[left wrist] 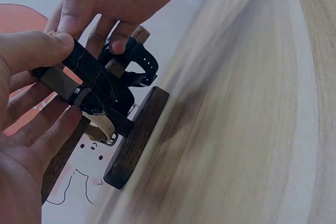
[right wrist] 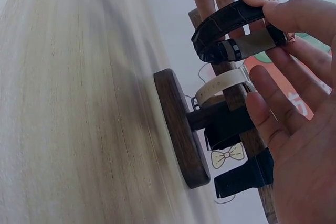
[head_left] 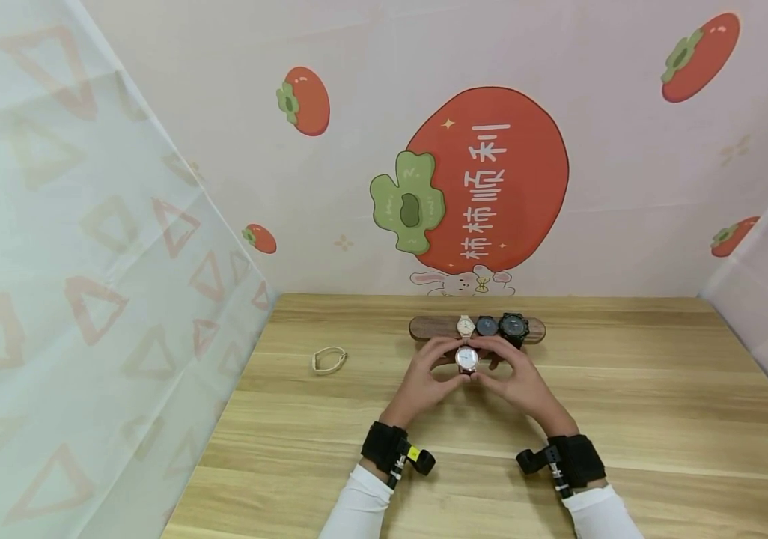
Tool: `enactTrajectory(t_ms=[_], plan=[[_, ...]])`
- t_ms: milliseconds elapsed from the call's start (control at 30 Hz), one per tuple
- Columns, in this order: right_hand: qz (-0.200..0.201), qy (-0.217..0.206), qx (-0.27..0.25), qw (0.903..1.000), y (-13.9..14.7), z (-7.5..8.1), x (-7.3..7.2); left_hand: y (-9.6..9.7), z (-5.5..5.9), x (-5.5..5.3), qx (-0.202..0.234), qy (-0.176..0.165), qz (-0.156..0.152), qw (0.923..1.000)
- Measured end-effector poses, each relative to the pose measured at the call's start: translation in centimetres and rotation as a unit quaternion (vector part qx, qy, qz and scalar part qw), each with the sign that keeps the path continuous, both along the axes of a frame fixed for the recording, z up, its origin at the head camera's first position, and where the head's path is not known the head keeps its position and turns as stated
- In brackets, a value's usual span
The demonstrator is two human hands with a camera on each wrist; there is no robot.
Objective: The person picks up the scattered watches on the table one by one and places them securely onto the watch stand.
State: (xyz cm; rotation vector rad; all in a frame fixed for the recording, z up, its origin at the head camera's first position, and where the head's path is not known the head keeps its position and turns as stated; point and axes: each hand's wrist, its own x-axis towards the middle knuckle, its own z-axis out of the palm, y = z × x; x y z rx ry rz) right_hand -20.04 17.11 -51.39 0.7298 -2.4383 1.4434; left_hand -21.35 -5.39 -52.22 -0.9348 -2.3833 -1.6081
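A wristwatch with a round white dial, rose-gold case and dark leather strap point(head_left: 467, 358) is between both hands, in front of the dark wooden watch stand point(head_left: 426, 328). My left hand point(head_left: 422, 385) pinches its left side with thumb and fingers. From the right, my right hand point(head_left: 522, 385) pinches the same watch. In the right wrist view the dark strap point(right wrist: 223, 23) is buckled in a loop. On the stand's bar sit a pale watch point(head_left: 465, 326), a dark-faced watch point(head_left: 487, 326) and a chunky black watch point(head_left: 513, 325).
A thin pale wristwatch or bracelet point(head_left: 328, 361) lies on the wooden table point(head_left: 330, 449), left of the stand. The stand's base point(right wrist: 181, 135) rests on the tabletop. Behind the table rises a wall covering point(head_left: 343, 187) printed with persimmons; another covering point(head_left: 87, 337) borders the left side.
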Motion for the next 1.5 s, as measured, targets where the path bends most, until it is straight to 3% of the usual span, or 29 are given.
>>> enactTrajectory(t_ms=[367,600,800,1000,1133,1367,1500], plan=[[0.015,0.006,0.009,0.9998,1.5,0.2,-0.1,-0.1,-0.2,0.0,-0.019,0.011,0.015,0.9996],[-0.030,0.066,0.002,0.9974,4.3,0.9,-1.0,-0.3,-0.2,0.1,-0.032,0.016,0.038,0.9986],[-0.071,0.077,0.010,0.9945,6.6,1.9,-1.6,-0.4,-0.1,0.0,-0.034,0.011,0.039,0.9986],[-0.100,0.087,0.030,0.9907,8.4,1.6,-2.7,-0.7,-0.3,0.0,-0.031,0.018,0.036,0.9987],[-0.107,0.063,0.040,0.9914,8.7,1.1,-3.3,-0.8,-0.5,0.0,-0.028,0.029,0.035,0.9986],[-0.093,-0.015,0.058,0.9939,9.3,0.0,-3.9,-0.9,-0.6,0.1,-0.025,0.040,0.035,0.9983],[-0.091,-0.028,0.070,0.9930,9.5,-0.5,-4.1,-0.9,-0.8,0.2,-0.029,0.044,0.045,0.9976]])
